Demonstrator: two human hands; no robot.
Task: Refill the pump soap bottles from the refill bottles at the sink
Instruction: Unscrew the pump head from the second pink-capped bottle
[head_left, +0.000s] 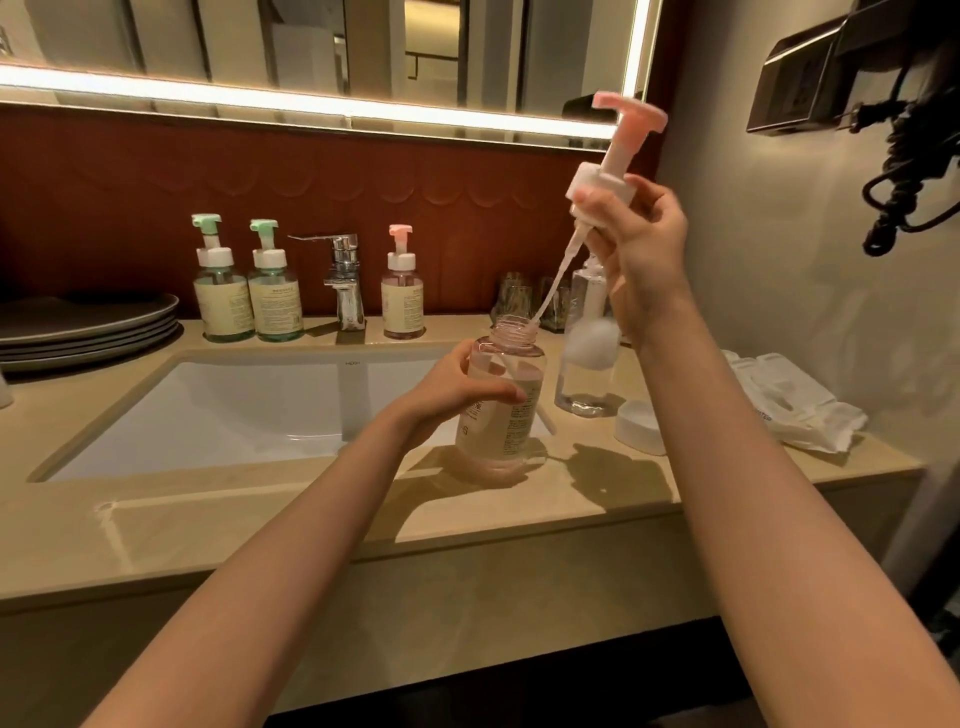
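L hand (457, 387) wraps pink bottle (501, 410) mid-body: light, smooth, prob. slippery. R hand (636, 244) grips pump (605, 179) at collar; dip tube flexes.

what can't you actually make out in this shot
- Head view: label text on the clear pink-tinted open bottle is too small, partly covered by the left hand.
- Head view: the clear refill bottle behind the right hand and pink-topped pump head is half hidden; its fill level is unclear.
- Head view: the stack of grey plates is cut off by the left edge.
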